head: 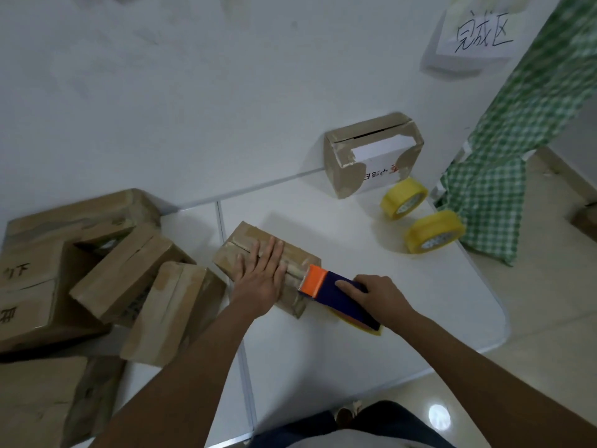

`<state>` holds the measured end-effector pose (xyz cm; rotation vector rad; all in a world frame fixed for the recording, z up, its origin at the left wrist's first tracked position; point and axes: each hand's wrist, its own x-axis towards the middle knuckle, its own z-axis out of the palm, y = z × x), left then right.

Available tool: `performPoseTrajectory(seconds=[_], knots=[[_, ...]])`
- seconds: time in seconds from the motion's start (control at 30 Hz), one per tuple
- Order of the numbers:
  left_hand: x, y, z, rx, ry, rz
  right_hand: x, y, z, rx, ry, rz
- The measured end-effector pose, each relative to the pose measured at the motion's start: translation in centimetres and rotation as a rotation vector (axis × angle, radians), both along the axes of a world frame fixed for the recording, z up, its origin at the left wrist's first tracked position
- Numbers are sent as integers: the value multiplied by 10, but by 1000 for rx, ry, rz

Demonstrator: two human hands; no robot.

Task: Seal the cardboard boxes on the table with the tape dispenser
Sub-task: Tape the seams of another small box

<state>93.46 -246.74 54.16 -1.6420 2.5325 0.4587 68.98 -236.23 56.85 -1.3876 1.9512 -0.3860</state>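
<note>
A small brown cardboard box [240,245] lies in the middle of the white table [403,302]. My left hand [261,276] presses flat on its top with straight fingers. My right hand [378,299] grips a tape dispenser [332,294] with a blue body and an orange front. The dispenser's toothed front edge sits at the box's near right end, just beside my left hand. A yellow tape roll shows under the dispenser.
Several cardboard boxes [129,279] are piled at the left. Another box [368,156] stands at the back against the wall. Two yellow tape rolls [403,198] [434,232] lie at the right, near a green checked cloth [504,163]. The table's right edge is close.
</note>
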Motion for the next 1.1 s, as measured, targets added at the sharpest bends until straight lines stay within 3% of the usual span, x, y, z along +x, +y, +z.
performPoseTrajectory(seconds=[0.37, 0.47, 0.6, 0.8, 1.1], knots=[[-10, -1, 7, -98, -92, -102, -14, 42, -7, 107, 56, -96], [-27, -1, 11, 10, -26, -165, -6, 43, -13, 110, 89, -129], [-41, 14, 7, 46, 41, -93, 5, 39, -18, 121, 109, -148], [-40, 20, -1, -77, -68, -112, -1, 48, -15, 154, 14, -115], [-41, 19, -2, -98, -104, -122, -46, 77, -14, 117, 5, -79]])
